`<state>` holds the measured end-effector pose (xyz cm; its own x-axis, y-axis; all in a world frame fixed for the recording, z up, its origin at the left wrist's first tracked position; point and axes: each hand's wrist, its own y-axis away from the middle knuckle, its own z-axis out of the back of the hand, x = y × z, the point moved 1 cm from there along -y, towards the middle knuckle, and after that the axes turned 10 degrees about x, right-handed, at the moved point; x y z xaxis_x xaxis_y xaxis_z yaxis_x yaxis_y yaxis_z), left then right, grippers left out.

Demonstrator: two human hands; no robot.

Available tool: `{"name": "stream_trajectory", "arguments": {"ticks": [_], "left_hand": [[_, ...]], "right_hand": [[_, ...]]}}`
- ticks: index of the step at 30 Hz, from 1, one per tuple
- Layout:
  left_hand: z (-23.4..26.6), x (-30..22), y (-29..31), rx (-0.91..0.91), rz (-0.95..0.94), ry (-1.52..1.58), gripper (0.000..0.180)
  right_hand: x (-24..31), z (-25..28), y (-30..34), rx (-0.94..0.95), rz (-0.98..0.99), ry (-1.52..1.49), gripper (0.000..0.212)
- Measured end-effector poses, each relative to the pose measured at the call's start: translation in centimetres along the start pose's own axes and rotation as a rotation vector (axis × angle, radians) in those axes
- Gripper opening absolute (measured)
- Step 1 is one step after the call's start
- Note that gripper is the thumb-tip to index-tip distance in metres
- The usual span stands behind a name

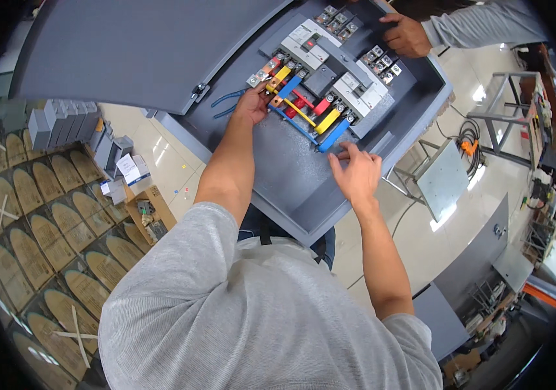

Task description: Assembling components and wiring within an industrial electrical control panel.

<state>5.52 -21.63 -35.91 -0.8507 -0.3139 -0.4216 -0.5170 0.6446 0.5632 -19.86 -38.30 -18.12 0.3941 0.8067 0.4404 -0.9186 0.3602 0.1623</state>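
While the pliers show their handles just left of it, the left hand has its fingertips drawn close together at the near end of the left yellow bar; whether they pinch anything, I cannot tell. Well to its right, the right blue bar slants, long axis running away and rightward, its near end just ahead and left of the right hand. That nearer hand is loosely half open, nothing visible inside.
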Motion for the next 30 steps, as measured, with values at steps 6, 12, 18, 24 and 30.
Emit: {"name": "stream_trajectory", "arguments": {"ticks": [6,12,18,24,30], "left_hand": [[0.7,-0.9,0.7,-0.073,-0.021,-0.055,0.025],[2.0,-0.9,-0.3,-0.01,-0.014,-0.04,0.025],[1.7,-0.8,0.1,0.008,-0.027,-0.043,0.026],[0.7,-1.0,0.6,-0.011,-0.042,-0.058,0.029],[0.8,-0.9,0.1,0.005,-0.061,-0.069,0.029]], "right_hand": [[1.7,-3.0,-7.5,0.172,-0.291,-0.804,0.039],[4.5,-6.7,-12.6,0.116,-0.253,-0.792,0.037],[5.8,-8.2,-13.8,0.098,-0.248,-0.696,0.038],[5.3,-9.2,-14.4,0.049,-0.238,-0.626,0.036],[4.8,-11.1,-15.2,0.109,-0.313,-0.742,0.037]]}}
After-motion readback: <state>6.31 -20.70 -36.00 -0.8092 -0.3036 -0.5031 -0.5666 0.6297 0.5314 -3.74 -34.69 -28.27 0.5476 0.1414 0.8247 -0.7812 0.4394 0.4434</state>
